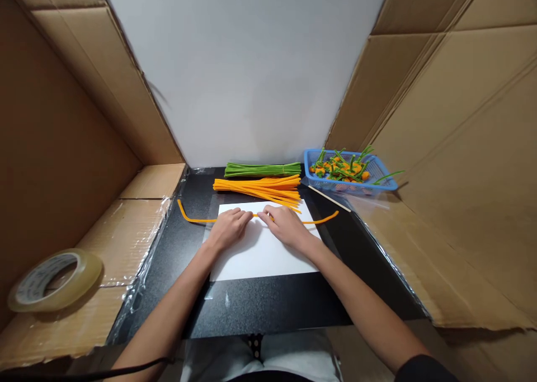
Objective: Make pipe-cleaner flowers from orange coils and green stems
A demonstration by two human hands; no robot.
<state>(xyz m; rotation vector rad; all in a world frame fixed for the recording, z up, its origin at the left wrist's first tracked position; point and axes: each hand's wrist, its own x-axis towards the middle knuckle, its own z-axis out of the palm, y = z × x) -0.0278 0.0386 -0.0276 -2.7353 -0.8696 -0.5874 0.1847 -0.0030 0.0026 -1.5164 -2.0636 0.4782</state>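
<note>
An orange pipe cleaner stretches sideways over a white sheet of paper, its left end bent upward and its right end curving up slightly. My left hand is closed round it left of its middle. Close by on the right, my right hand also grips it, with a short orange length showing between the two hands. Behind them lies a loose bundle of orange pipe cleaners. A green bundle of pipe cleaners sits just beyond, against the white wall.
A blue basket at the back right holds several orange and green pipe-cleaner pieces. A thin wooden stick lies before it. On the left cardboard rests a roll of clear tape. Cardboard walls flank the black tabletop.
</note>
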